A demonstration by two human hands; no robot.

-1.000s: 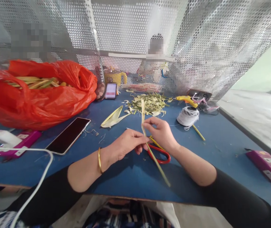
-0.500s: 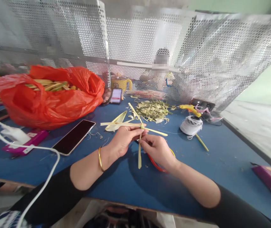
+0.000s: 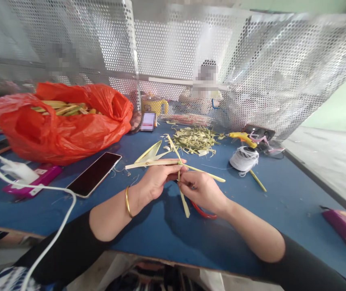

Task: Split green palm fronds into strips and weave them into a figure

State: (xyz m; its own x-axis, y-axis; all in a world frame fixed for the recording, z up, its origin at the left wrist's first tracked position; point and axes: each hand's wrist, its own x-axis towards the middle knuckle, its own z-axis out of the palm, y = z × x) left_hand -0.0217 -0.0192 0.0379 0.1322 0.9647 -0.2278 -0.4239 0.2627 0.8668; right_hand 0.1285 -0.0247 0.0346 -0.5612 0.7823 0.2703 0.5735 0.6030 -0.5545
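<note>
Pale green leaf strips (image 3: pixel 213 176) cross at a small knot and stick out in several directions. My left hand (image 3: pixel 154 178) pinches them beside the knot, with one strip running out left above the fingers. Just right of it my right hand (image 3: pixel 204 190) is closed, thumb and finger gripping the strip that hangs toward me (image 3: pixel 185 207). A red loop-shaped handle (image 3: pixel 203 211) lies on the table, partly hidden under my right hand. Behind my left hand lies a folded leaf piece (image 3: pixel 152 153).
A heap of leaf scraps (image 3: pixel 194 140) lies ahead. Right of it are a white thread spool (image 3: pixel 244 160) and a yellow glue gun (image 3: pixel 242 138). Leftward are a dark phone (image 3: pixel 96 174), a red bag (image 3: pixel 66 137) of strips and a white cable (image 3: pixel 69 220). A perforated screen (image 3: pixel 173 48) stands behind.
The hanging strip's lower end has swung to the right. The strip pointing right reaches farther out and lower. My right hand has shifted slightly; both hands keep their hold.
</note>
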